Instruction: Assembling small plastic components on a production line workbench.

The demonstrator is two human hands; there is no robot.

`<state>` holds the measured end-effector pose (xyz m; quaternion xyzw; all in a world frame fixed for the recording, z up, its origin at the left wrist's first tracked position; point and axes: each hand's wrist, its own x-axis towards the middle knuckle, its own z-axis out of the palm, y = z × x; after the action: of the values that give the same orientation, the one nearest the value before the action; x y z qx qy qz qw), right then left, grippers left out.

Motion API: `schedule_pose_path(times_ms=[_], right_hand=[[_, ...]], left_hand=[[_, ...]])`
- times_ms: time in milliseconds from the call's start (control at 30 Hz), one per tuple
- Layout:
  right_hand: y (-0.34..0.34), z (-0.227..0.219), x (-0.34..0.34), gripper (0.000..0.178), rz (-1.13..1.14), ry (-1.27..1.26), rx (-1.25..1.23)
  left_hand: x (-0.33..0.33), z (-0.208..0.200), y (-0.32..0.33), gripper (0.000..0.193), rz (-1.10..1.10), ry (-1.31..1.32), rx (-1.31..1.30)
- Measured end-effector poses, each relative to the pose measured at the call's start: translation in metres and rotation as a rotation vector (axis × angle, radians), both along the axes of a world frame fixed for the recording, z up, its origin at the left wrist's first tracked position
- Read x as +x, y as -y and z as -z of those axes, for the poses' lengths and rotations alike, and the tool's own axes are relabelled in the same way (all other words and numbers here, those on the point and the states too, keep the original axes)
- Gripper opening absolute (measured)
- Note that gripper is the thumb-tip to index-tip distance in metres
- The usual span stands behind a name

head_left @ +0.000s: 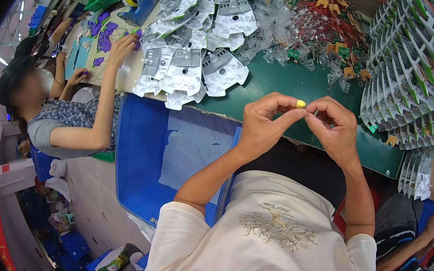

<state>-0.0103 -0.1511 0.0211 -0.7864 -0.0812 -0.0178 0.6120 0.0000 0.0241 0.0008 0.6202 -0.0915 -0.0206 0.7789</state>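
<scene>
My left hand (265,124) and my right hand (335,129) meet over the near edge of the green tabletop (299,86). Both are closed in a pinch, thumb against index finger, with the fingertips nearly touching. A small yellow piece (300,104) shows at the tip of my left index finger; I cannot tell if it is wrapped round the finger or held. Anything between the pinched fingers is too small to make out. Beyond my hands lies a heap of clear plastic parts (277,45) with red wires (322,26) and small green circuit boards (293,54).
Grey-white moulded panels (184,72) lie piled at left; tall stacks of similar panels (413,78) rise at right. A blue bin (141,153) stands left of my lap. At far left a co-worker (77,129) handles purple pieces (104,38). Another person's arm (414,246) shows at lower right.
</scene>
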Motion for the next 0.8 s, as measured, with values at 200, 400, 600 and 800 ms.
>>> schedule_pose_path(times_ms=[200, 400, 600, 800], right_hand=[[0.002, 0.010, -0.005, 0.009, -0.096, 0.023, -0.046], [0.003, 0.020, -0.004, 0.010, -0.275, -0.112, 0.145], [0.007, -0.003, -0.006, 0.005, -0.175, -0.106, -0.060], [0.029, -0.003, -0.009, 0.003, -0.020, -0.126, 0.129]], left_hand=[[-0.009, 0.010, -0.016, 0.019, 0.042, 0.029, 0.161], [-0.001, 0.023, -0.037, 0.056, 0.592, -0.749, -0.469], [-0.001, 0.010, -0.050, 0.061, 0.321, -0.371, -0.063], [0.024, 0.037, -0.086, 0.037, -0.453, 0.652, 1.463]])
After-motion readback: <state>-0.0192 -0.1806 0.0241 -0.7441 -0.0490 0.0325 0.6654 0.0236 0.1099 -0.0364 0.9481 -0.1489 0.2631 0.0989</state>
